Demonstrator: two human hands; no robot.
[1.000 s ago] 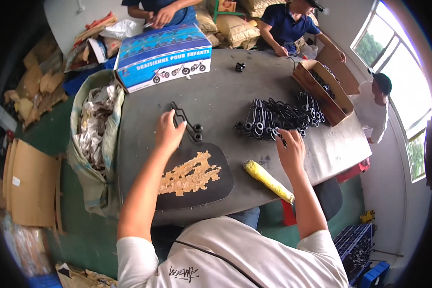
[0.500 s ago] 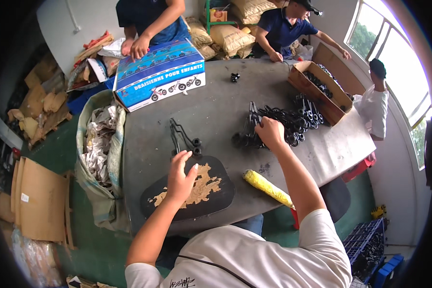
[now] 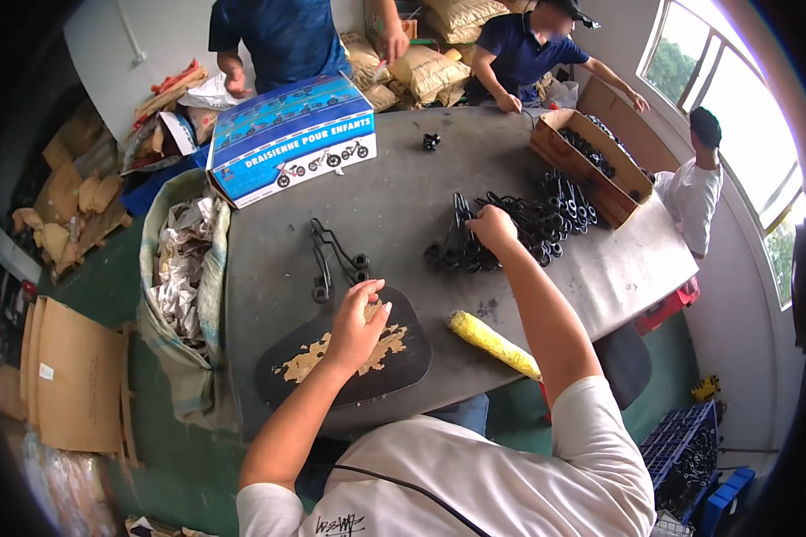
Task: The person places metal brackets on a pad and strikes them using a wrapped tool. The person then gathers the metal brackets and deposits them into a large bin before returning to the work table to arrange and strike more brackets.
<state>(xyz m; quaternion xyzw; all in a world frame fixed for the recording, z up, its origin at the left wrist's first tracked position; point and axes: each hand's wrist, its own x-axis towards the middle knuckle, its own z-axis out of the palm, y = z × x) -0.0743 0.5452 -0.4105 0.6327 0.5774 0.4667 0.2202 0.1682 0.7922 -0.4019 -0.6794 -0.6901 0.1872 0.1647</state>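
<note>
My right hand (image 3: 493,229) reaches into a heap of black bent metal parts (image 3: 521,215), its fingers closed at the upper end of one; the fingertips are partly hidden. Each part is a thin bent rod with round ends. My left hand (image 3: 357,329) hovers over a black rounded pad (image 3: 403,367), empty, its fingers curled loosely and thumb apart. Patchy torn brown paper (image 3: 306,362) covers the pad's middle. Just beyond that hand, a few more bent black rods (image 3: 330,255) lie apart on the grey table (image 3: 403,210).
A yellow-wrapped roll (image 3: 493,343) lies near the front edge. A blue printed carton (image 3: 295,134) stands far left, beside a sack of crumpled paper (image 3: 186,259). An open cardboard box (image 3: 591,170) of black parts sits far right. A small black piece (image 3: 432,141) lies far back. Co-workers stand around the table.
My left hand has shifted right over the pad. My right hand has moved slightly farther away and left at the heap. The co-worker behind the carton has lifted their hands off it.
</note>
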